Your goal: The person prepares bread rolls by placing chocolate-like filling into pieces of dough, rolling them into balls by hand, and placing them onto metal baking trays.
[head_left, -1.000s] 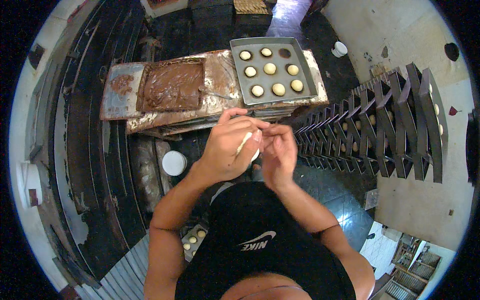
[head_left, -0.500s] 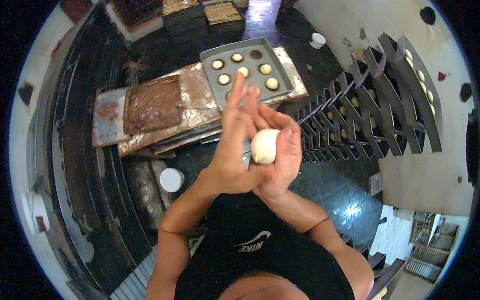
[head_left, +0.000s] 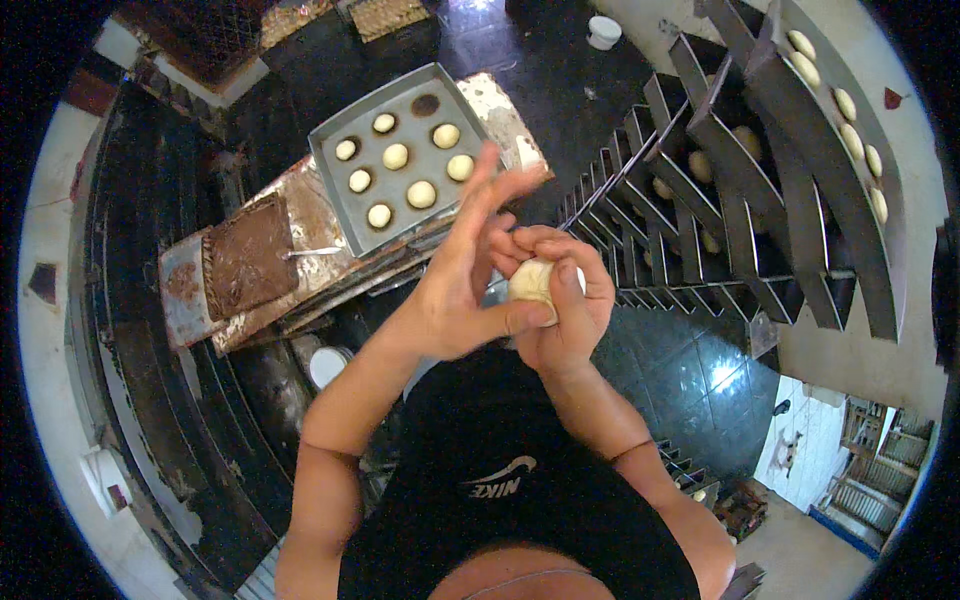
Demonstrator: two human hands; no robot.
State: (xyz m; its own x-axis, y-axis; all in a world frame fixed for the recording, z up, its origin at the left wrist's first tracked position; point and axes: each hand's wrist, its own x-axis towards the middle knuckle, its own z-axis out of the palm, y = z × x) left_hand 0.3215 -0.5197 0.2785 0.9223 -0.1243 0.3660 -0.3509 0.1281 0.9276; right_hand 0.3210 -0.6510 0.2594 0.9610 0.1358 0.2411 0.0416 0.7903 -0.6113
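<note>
My right hand point(head_left: 565, 300) is closed around a pale dough ball point(head_left: 530, 282) in front of my chest. My left hand point(head_left: 455, 270) has its fingers stretched upward and apart, with its thumb pressing on the near side of the dough. Beyond both hands, a square grey tray point(head_left: 328, 165) holds several dough rounds point(head_left: 421, 194) on dark spots, plus one spot with no ball. To its left, a shallow pan of brown chocolate spread point(head_left: 248, 255) rests on a smeared worktop point(head_left: 512, 125), with a utensil point(head_left: 312, 251) beside it.
A tall rack of stacked dark trays point(head_left: 720, 170) with dough pieces runs along the right. A white bucket point(head_left: 328, 368) is down at the left near a dark stepped structure point(head_left: 160, 400). Another bucket point(head_left: 604, 31) and flat trays of goods point(head_left: 385, 15) are at the back.
The dough ball has turned within my hands, and my left thumb has moved onto it while those fingers extend. The view has rotated, so table and tray now appear further left and tilted.
</note>
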